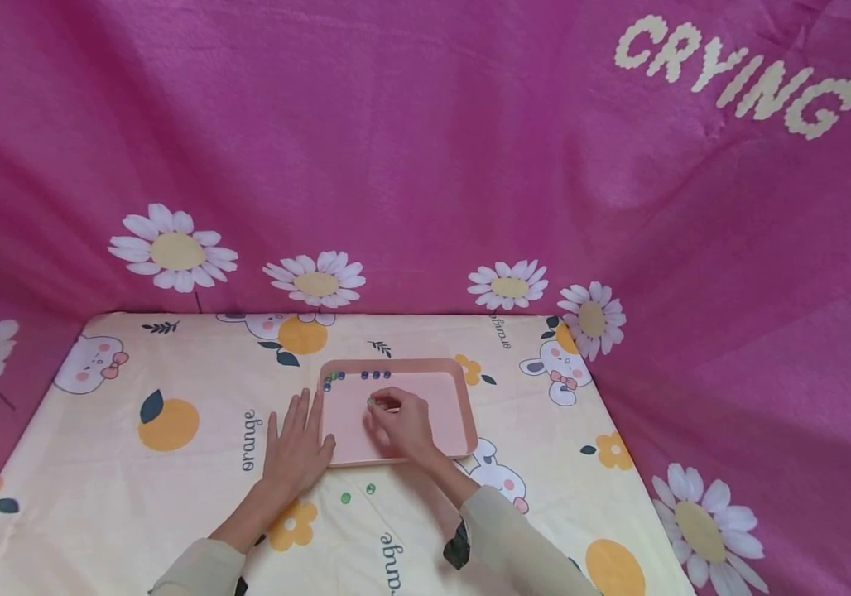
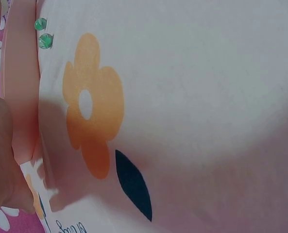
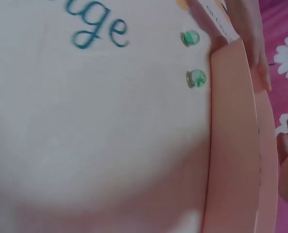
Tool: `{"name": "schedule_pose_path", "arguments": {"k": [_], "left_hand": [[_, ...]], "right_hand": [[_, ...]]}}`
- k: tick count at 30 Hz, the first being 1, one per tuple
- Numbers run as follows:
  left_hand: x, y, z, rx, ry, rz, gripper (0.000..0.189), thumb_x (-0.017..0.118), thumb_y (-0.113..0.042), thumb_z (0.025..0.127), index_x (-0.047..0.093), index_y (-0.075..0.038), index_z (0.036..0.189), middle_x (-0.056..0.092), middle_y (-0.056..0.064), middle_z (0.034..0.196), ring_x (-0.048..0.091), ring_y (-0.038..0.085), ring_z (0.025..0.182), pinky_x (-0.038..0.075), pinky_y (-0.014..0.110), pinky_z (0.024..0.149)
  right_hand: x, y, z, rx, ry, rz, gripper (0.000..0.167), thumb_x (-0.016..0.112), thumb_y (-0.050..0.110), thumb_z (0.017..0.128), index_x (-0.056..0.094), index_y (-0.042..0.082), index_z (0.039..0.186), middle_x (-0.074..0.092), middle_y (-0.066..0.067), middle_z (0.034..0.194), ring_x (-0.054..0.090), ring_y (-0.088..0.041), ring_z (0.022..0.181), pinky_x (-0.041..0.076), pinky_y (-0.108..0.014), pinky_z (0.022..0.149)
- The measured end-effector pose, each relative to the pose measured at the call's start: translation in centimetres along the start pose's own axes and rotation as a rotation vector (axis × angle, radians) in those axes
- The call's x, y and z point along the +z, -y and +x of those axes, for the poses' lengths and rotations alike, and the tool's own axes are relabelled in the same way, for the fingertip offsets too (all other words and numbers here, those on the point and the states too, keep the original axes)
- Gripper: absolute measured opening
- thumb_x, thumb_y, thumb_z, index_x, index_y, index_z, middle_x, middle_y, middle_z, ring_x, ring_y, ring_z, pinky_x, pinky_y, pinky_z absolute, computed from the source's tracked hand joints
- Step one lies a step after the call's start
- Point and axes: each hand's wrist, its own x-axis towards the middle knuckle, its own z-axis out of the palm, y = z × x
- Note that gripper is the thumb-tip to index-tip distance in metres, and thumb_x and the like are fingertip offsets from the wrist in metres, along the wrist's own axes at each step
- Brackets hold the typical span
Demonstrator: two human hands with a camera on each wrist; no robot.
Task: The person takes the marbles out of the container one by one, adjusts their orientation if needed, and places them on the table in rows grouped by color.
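Above the inside of a pink rectangular tray (image 1: 470,414), my right hand (image 1: 405,422) pinches a green marble (image 1: 371,401) between thumb and fingertips. My left hand (image 1: 296,443) lies with fingers extended against the tray's left side, thumb at the near left corner. Several dark blue marbles (image 1: 376,375) sit along the tray's far wall, with a green marble (image 1: 333,377) among those at the far left corner. On the cloth in front of the tray are two loose green glass marbles (image 1: 346,498). The right wrist view shows the same pair beside the tray wall (image 3: 231,141).
A cream tablecloth (image 1: 98,497) printed with oranges, rabbits and flowers covers the table. Pink-purple fabric (image 1: 411,165) with white daisies hangs behind it and at both sides.
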Motion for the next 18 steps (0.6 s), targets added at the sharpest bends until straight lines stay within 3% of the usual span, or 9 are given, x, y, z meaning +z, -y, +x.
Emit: {"name": "schedule_pose_path", "arguments": {"k": [12,18], "left_hand": [[0.0,0.0,-0.3,0.002,-0.004,0.01,0.079,0.051,-0.037,0.098,0.015,-0.002,0.159,0.011,0.021,0.164,0.007,0.038,0.151,-0.001,0.06,0.118],[0.2,0.1,-0.2,0.008,-0.02,0.031,0.08,0.051,-0.039,0.098,0.014,-0.002,0.159,0.011,0.02,0.164,0.007,0.037,0.151,0.001,0.06,0.119]], "right_hand": [[-2.8,0.1,-4.7,0.056,0.119,0.05,0.015,0.073,0.012,0.091,0.076,0.005,0.105,0.071,0.007,0.091,0.065,-0.01,0.084,0.057,-0.022,0.078],[-3.3,0.1,-6.7,0.025,0.112,0.042,0.012,0.076,0.008,0.087,0.077,0.007,0.099,0.072,0.005,0.087,0.066,-0.008,0.078,0.058,-0.024,0.074]]}}
